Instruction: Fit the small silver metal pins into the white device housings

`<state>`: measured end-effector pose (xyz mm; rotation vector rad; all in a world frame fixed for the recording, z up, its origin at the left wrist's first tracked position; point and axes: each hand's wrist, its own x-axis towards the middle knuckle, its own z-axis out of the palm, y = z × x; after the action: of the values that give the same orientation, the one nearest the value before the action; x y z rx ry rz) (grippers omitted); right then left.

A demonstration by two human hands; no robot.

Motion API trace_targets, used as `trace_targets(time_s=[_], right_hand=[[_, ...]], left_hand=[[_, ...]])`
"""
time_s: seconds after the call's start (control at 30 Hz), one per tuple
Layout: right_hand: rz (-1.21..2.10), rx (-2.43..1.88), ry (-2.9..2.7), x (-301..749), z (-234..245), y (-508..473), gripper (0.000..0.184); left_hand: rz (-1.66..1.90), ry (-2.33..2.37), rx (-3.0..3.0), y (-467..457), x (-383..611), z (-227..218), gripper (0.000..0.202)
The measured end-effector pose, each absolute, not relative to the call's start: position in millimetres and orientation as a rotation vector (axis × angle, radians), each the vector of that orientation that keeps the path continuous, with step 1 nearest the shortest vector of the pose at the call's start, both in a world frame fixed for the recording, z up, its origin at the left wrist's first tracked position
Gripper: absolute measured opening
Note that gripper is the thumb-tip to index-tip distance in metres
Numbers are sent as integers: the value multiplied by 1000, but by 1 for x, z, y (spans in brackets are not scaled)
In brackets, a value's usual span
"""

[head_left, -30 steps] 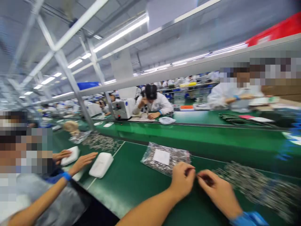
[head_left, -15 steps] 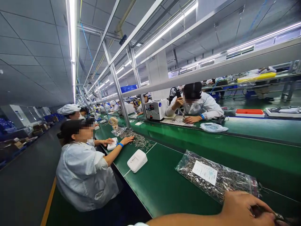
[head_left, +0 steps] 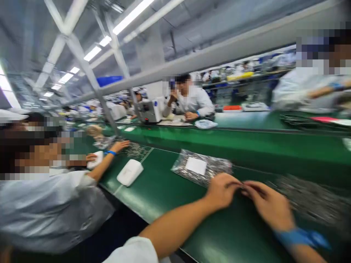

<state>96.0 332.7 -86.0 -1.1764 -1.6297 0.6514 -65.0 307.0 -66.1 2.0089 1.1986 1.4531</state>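
Over the green table (head_left: 175, 201), my left hand (head_left: 222, 190) and my right hand (head_left: 271, 206) meet fingertip to fingertip. Both are closed in a pinch. Whatever sits between the fingers is too small and blurred to name. A blue band circles my right wrist. Just behind my left hand lies a clear plastic bag (head_left: 216, 168) full of small metal parts, with a white label (head_left: 196, 166) on top. To the right of my right hand spreads a blurred heap of small metal parts (head_left: 315, 201).
A white box-shaped device (head_left: 130, 172) rests left of the bag. Beyond it, a co-worker's hand (head_left: 120, 146) touches another pile of small parts (head_left: 135, 149). Across the green ledge, a person (head_left: 201, 100) works beside a white machine (head_left: 150, 111). Another person sits far right.
The view has swung right and is blurred. My right hand and the loose heap have come into sight, and my hands now meet in front of the bag.
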Motion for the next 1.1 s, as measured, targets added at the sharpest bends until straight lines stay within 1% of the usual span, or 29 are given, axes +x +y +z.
trace_targets(time_s=[0.07,0.17,0.37,0.53,0.8,1.1], right_hand=[[869,-1161,-1558,92,-70,327,51],[944,-1159,-1449,83,-63,327,52],[1112,-993,-1155,83,-69,328,49],[1155,-929,-1149,82,-70,328,40],[1193,-949,-1053,82,-69,327,34],[1353,-862,-921,80,-66,326,37]], left_hand=[[1472,1211,1957,306,-67,-60,12],[1437,1227,1900,310,-72,-61,11],[1460,1212,1853,310,-71,-64,9],[1446,1155,1865,308,-70,-61,8],[1436,1134,1861,309,-70,-61,8],[1434,1143,1747,313,-70,-65,9]])
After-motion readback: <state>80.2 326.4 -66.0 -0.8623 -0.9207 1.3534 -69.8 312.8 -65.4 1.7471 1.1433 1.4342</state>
